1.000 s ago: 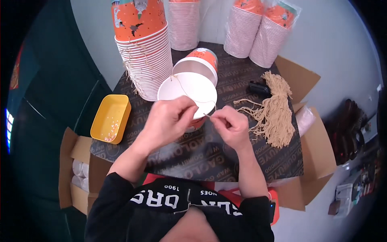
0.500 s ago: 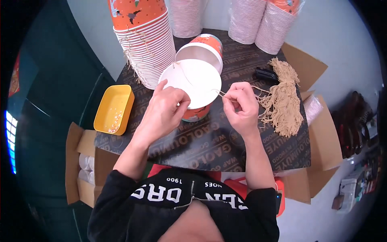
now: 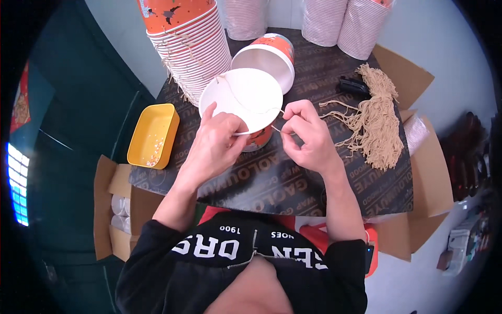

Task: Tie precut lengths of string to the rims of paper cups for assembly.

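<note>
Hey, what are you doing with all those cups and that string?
A person is busy with one orange cup, white inside. The left hand grips its near rim, and the right hand pinches a tan string beside its right edge. The string also runs across the cup's opening. A loose bundle of strings lies to the right, and a tall stack of cups stands behind, to the left.
</note>
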Action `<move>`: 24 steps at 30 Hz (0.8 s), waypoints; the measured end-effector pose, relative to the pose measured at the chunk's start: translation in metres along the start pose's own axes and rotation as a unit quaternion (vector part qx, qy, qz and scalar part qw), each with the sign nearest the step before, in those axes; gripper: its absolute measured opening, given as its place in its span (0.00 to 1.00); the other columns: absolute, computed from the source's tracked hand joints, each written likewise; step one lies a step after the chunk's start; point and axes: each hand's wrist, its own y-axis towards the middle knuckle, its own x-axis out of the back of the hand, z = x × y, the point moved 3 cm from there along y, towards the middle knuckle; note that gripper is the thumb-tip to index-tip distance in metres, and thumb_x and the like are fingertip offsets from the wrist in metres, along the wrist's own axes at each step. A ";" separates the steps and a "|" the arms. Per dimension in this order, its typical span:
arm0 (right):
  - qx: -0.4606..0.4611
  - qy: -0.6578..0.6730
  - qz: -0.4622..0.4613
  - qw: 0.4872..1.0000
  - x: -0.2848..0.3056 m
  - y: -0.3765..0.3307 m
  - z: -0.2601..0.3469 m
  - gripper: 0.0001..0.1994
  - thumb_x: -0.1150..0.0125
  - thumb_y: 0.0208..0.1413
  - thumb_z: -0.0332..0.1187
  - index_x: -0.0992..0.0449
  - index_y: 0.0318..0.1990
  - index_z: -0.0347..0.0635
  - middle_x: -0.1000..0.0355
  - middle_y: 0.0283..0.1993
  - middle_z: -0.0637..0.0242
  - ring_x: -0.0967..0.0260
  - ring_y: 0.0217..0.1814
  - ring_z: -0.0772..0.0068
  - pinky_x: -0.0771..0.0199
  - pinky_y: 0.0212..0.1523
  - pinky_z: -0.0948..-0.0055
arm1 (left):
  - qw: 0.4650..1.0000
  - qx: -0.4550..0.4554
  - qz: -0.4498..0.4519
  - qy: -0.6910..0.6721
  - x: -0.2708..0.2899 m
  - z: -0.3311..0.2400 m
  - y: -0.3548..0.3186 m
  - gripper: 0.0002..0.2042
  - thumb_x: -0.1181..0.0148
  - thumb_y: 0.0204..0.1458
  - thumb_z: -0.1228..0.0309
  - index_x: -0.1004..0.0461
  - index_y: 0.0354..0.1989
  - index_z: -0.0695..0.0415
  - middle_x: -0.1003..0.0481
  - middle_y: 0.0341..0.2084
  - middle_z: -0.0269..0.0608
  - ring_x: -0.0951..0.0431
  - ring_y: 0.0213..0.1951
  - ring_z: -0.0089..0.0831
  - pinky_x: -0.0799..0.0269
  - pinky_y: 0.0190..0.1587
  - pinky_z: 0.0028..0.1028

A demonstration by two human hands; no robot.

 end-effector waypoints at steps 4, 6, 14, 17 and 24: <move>0.001 -0.022 0.005 1.000 -0.003 -0.001 -0.003 0.10 0.39 0.38 0.15 0.31 0.26 0.37 0.34 0.40 0.59 0.30 0.36 0.64 0.29 0.33 0.71 | 1.000 -0.001 -0.007 0.009 -0.002 0.001 -0.001 0.03 0.37 0.48 0.78 0.26 0.29 0.59 0.27 0.22 0.38 0.23 0.30 0.33 0.49 0.69 0.53; -0.001 -0.018 0.004 1.000 -0.004 -0.001 -0.003 0.10 0.39 0.38 0.15 0.32 0.26 0.37 0.34 0.40 0.60 0.30 0.36 0.65 0.30 0.32 0.71 | 1.000 0.001 -0.007 0.009 -0.001 -0.001 0.000 0.03 0.36 0.48 0.77 0.26 0.29 0.59 0.27 0.22 0.38 0.23 0.30 0.33 0.49 0.69 0.52; 0.004 -0.026 -0.003 1.000 -0.006 0.001 0.001 0.10 0.39 0.39 0.16 0.34 0.26 0.38 0.33 0.38 0.61 0.28 0.31 0.60 0.27 0.28 0.66 | 1.000 0.006 0.008 0.005 0.000 0.002 -0.001 0.04 0.36 0.49 0.76 0.26 0.30 0.59 0.27 0.23 0.39 0.22 0.32 0.36 0.50 0.69 0.52; 0.006 -0.032 -0.004 0.999 -0.005 0.000 0.001 0.10 0.39 0.39 0.16 0.34 0.26 0.37 0.33 0.38 0.61 0.28 0.30 0.60 0.27 0.28 0.66 | 1.000 0.006 0.017 0.000 -0.001 0.002 0.000 0.04 0.36 0.49 0.75 0.26 0.30 0.58 0.26 0.23 0.41 0.22 0.34 0.39 0.52 0.69 0.52; 0.006 -0.037 0.000 0.999 -0.005 0.001 0.000 0.10 0.39 0.39 0.16 0.35 0.26 0.37 0.33 0.37 0.61 0.28 0.30 0.60 0.27 0.28 0.66 | 1.000 0.005 0.019 -0.004 -0.002 0.001 0.001 0.04 0.36 0.49 0.75 0.26 0.30 0.58 0.26 0.23 0.41 0.22 0.34 0.39 0.51 0.69 0.53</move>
